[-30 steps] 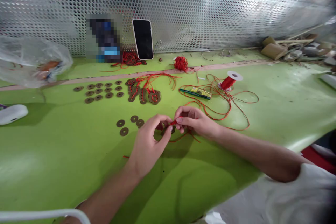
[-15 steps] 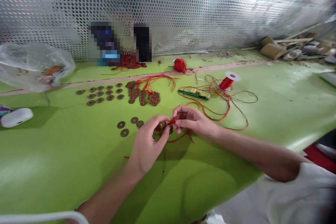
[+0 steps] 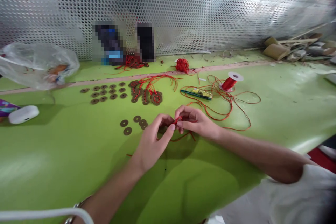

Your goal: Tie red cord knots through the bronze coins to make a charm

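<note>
Both hands meet over the green table, pinching a red cord [image 3: 178, 120] between thumbs and fingertips. My left hand [image 3: 154, 140] is closed on the cord from the left, its thumb tip pressed against it. From the right, my right hand [image 3: 195, 121] is closed on the same cord, where a small loop shows above the thumb. Cord ends hang to the table below the fingers. Several loose round coins with holes [image 3: 127, 131] lie left of my left hand. Behind the hands is a bunch of coins strung with red cord [image 3: 156, 98].
Rows of loose coins [image 3: 103, 98] lie at the left back. A spool of red cord [image 3: 229, 82], a ball of red cord [image 3: 182, 65] and a yellow-and-green packet [image 3: 198, 93] are farther back. A plastic bag [image 3: 39, 66] and white case [image 3: 24, 114] sit left.
The view has shifted slightly, so the scene sits a little farther right. My left thumb and fingers have moved closer to my right fingertips on the cord.
</note>
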